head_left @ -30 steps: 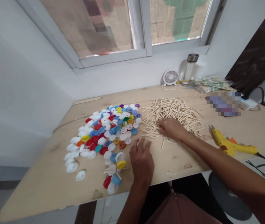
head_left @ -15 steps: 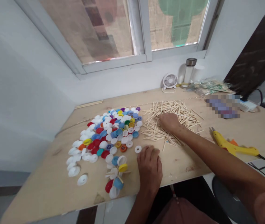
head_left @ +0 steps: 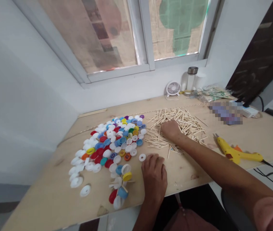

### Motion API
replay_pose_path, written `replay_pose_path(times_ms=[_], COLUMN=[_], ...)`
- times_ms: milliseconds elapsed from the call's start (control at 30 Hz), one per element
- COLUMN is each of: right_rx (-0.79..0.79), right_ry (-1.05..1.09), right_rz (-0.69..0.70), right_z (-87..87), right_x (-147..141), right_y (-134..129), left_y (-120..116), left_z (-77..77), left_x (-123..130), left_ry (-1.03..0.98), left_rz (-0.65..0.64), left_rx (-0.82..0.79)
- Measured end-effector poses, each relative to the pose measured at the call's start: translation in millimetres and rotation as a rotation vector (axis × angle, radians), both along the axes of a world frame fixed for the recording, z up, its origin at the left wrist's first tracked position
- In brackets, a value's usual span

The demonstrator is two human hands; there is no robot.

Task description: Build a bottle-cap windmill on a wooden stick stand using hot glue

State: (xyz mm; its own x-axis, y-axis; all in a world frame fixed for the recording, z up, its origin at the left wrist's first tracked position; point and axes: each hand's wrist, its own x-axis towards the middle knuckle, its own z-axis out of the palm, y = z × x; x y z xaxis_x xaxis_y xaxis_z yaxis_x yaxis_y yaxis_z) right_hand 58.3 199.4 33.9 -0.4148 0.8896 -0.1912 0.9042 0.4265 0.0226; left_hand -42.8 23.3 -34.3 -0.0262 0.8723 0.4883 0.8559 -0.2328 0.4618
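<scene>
My left hand [head_left: 154, 175] lies palm down near the table's front edge, fingers extended and close to a white ring-like cap [head_left: 142, 157]. My right hand [head_left: 171, 130] reaches into the pile of short wooden sticks [head_left: 186, 120]; its fingers are curled and their tips are hidden, so anything between them cannot be seen. Left of the sticks spreads a heap of coloured bottle caps [head_left: 99, 145]. In front of that heap stands a cluster of caps joined with sticks [head_left: 117, 183].
A yellow glue gun [head_left: 238, 154] with a black cord lies at the right. Along the back stand a small white fan [head_left: 173, 88] and a glass bottle [head_left: 190, 80], beside bagged sticks [head_left: 213, 93]. A blurred flat item [head_left: 226, 113] is nearby.
The camera view has shifted slightly, with the table lower in the picture. My right hand has moved a little to the left within the sticks. My left hand stays in place.
</scene>
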Motion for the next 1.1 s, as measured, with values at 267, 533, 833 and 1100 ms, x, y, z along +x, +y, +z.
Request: replay_pose_path(times_ms=[267,533,833,1100], right_rx=[0.028,0.011,-0.036,0.109], right_ry=[0.177,0.674,1.071,0.788], right_rz=[-0.118,-0.219,-0.271,-0.35], right_z=[-1.3,-1.7,-15.4,-13.2], right_x=[2.6,29.6,50.7,65.9], right_y=[-3.8,-17.4,-67.2,-77.8], left_y=[-1.2,-2.0,4.6,52.4], left_z=[-3.6,-0.6,8.4,34.0], left_x=[1.0,-0.7,-3.3,-2.7], left_ry=[-0.011,-0.048,-0.028,0.157], left_rz=[0.003,-0.018,-0.045,0.077], left_rx=[0.017,0.023,0.034,-0.062])
